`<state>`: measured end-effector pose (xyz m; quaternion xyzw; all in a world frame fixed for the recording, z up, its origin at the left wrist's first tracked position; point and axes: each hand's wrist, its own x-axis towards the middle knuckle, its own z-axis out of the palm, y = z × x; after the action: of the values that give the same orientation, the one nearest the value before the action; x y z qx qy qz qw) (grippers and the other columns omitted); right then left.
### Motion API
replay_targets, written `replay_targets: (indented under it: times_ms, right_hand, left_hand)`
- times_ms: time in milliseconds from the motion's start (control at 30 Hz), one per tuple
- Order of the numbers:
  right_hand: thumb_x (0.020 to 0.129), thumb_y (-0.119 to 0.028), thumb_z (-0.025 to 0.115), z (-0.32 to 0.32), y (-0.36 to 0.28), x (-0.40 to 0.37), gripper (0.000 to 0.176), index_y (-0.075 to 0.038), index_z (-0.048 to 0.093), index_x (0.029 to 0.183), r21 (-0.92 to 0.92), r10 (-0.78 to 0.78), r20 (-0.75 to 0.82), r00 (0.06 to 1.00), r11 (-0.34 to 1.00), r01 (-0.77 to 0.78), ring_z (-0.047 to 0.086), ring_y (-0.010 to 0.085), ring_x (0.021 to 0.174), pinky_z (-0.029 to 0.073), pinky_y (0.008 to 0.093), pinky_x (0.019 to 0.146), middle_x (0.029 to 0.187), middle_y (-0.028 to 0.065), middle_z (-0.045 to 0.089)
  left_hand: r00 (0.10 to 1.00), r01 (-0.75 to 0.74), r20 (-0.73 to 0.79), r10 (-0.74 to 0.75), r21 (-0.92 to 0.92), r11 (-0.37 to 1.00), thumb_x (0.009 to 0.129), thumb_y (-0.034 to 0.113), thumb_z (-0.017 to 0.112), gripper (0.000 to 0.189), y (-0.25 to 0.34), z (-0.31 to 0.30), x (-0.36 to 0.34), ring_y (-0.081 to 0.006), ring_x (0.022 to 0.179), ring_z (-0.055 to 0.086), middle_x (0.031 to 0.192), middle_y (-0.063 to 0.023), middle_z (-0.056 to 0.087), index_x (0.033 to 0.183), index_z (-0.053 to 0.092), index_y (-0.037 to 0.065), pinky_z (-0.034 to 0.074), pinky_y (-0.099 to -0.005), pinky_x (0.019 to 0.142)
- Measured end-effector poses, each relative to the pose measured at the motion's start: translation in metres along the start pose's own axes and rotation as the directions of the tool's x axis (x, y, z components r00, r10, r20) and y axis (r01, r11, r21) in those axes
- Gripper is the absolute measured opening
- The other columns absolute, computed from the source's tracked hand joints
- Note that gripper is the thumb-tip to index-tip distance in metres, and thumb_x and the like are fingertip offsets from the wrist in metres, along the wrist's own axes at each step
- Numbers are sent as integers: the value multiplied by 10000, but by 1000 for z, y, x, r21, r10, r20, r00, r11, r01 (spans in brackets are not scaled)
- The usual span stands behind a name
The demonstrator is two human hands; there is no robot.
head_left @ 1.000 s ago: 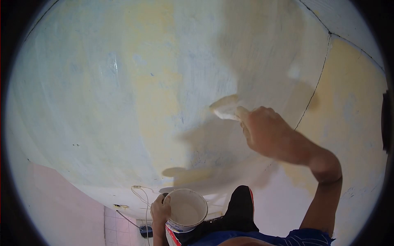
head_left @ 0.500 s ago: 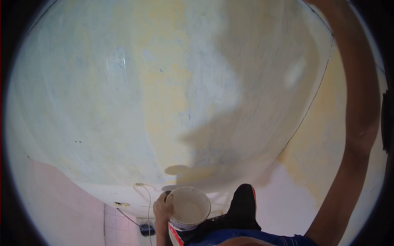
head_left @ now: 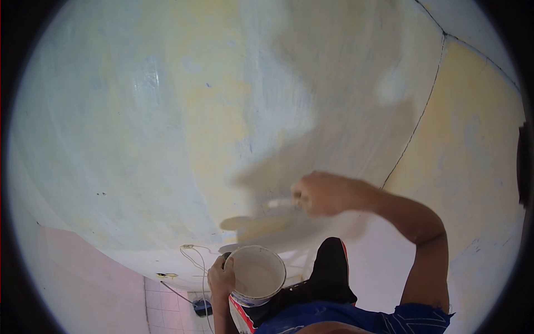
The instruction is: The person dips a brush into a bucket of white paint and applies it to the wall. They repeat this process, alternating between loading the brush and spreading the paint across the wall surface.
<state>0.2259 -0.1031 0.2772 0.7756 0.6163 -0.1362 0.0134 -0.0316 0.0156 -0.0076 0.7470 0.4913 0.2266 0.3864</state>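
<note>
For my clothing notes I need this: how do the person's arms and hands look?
The left hand and right hand are bare, ungloved. A short blue fabric sleeve with thin pale lines ends high on the right arm; no left sleeve shows.

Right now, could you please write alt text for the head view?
A person's right hand holds a blurred pale tool before a patchy yellow and whitish wall; the left hand grips a white bucket below. A shadow darkens part of the wall.

A looped pale cable (head_left: 188, 246) runs beside a dark object (head_left: 202, 307) near pinkish tiles (head_left: 161, 302)
</note>
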Motion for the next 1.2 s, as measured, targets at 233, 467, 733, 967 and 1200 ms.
replay_targets:
  times_ms: [233, 467, 733, 967, 1200]
  right_hand:
    - [927, -199, 660, -134, 33, -49, 209, -45, 729, 1051, -274, -51, -522, 851, 955, -110, 688, 310, 798, 534, 429, 765, 924, 185, 719]
    - [991, -109, 535, -193, -95, -130, 194, 28, 644, 907, 364, 507, -514, 692, 859, -359, 565, 208, 524, 462, 389, 544, 657, 146, 643]
    - [897, -98, 644, 37, 26, -3, 540, -53, 549, 1427, -321, -61, -900, 432, 764, -560, 664, 233, 628, 582, 347, 552, 994, 140, 603]
    - [918, -139, 628, 218, 39, 1, 532, -52, 522, 1432, 82, 227, -672, 705, 969, -234, 691, 291, 680, 588, 386, 574, 910, 159, 607]
    - [953, -166, 610, 166, 68, -12, 260, -33, 685, 1164, 319, 411, -438, 800, 903, -290, 694, 445, 920, 543, 538, 839, 933, 247, 721]
  left_hand:
    - [998, -52, -22, 52, -21, 998, 975, 293, 610, 333, 6, 2, 1, -470, 747, 650, 808, -293, 656, 923, 672, -29, 489, -502, 692]
    - [998, -56, -14, 56, 12, 998, 978, 300, 609, 348, 8, 6, 2, -466, 718, 637, 790, -294, 642, 911, 655, -38, 480, -487, 660]
    - [998, -63, -21, 64, 54, 997, 987, 304, 608, 378, 8, 11, 5, -442, 636, 567, 720, -296, 573, 834, 592, -41, 430, -490, 603]
    - [998, -54, -11, 54, 42, 998, 1001, 278, 599, 399, 1, 9, 4, -333, 554, 404, 639, -256, 481, 770, 511, -36, 370, -459, 556]
    - [998, -67, -10, 67, -6, 998, 1009, 255, 601, 390, 2, 10, 4, -273, 574, 351, 625, -228, 438, 774, 494, -37, 356, -437, 549]
